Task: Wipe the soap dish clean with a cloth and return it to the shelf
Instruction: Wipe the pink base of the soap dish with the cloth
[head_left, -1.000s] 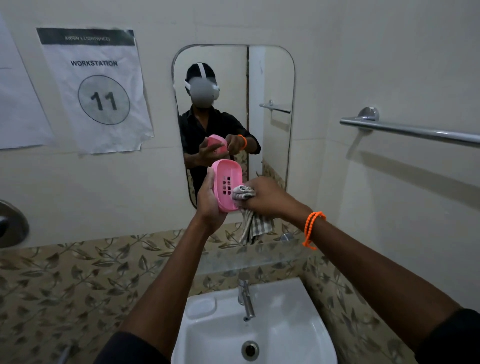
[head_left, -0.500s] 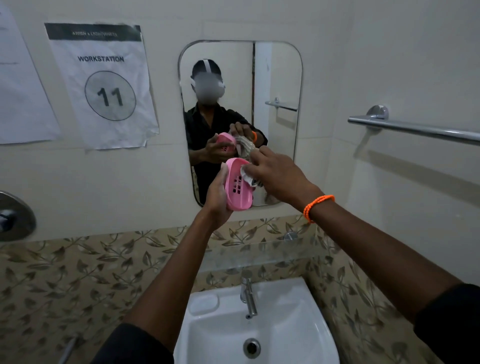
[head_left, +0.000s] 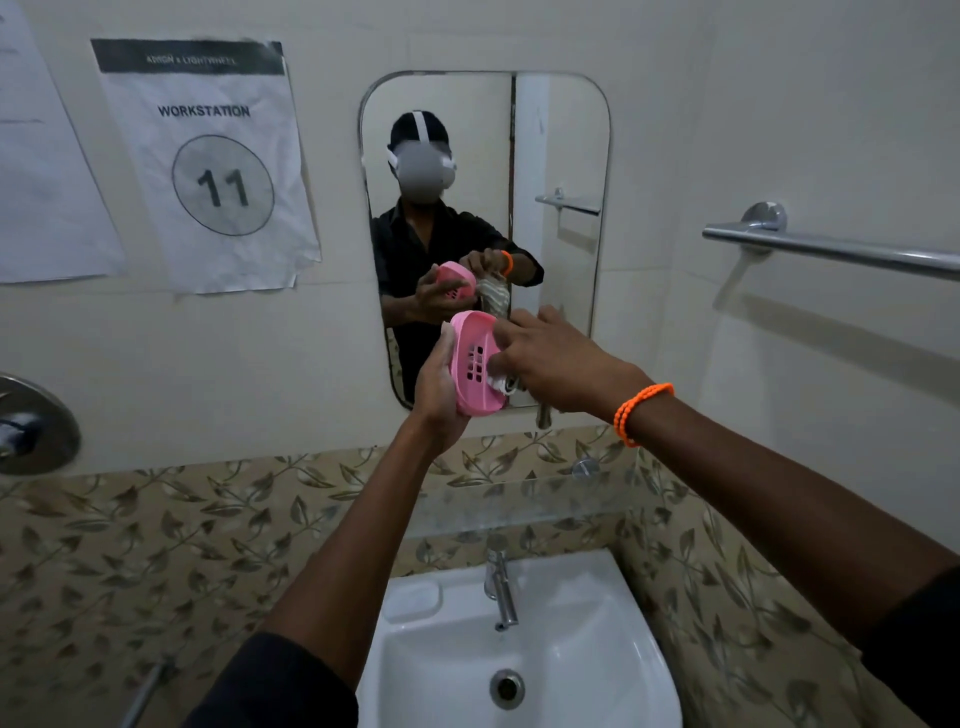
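Pink soap dish (head_left: 475, 364) at frame centre, before the mirror (head_left: 561, 156), tilted on edge. Left hand (head_left: 441, 387) clamps its rim from behind. Right hand (head_left: 545, 353) presses the cloth (head_left: 498, 382) into the slotted well; cloth mostly hidden, probably bunched. Light, rigid plastic, likely slippery: grip the rim.
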